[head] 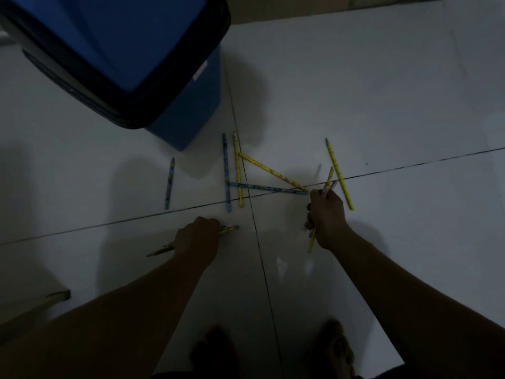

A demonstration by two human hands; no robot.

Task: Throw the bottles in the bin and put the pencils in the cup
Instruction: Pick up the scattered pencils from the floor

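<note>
Pencils scattered on the pale tiled floor [382,91], just in front of the blue bin [180,116]: a short blue one [169,183] lying alone to the left; a long blue one [226,173] and a yellow one [237,169] side by side, nearly parallel, across the tile seams; a second yellow pencil [273,172] slanting from their upper part down to the right; another blue pencil [267,188] lying almost level beneath it, the two meeting at their right ends just beside the right hand; one more yellow pencil [339,174] slanting on the far right, apart from the rest. Right hand [326,214] closed in a fist around a small bundle of pencils [328,181], tips poking out above the knuckles and a yellow end below the wrist side. Left hand [198,237] closed as well, gripping pencils [229,229] held nearly level, ends showing on both sides of the fist. Both forearms reaching in from the bottom edge, low over the floor. Bin standing at upper left, its dark rim [175,86] and blue lid [131,36] tilted toward the camera. Two bare feet [336,348] at the bottom edge. Dim light throughout; exact number of pencils in each fist impossible to tell.
</note>
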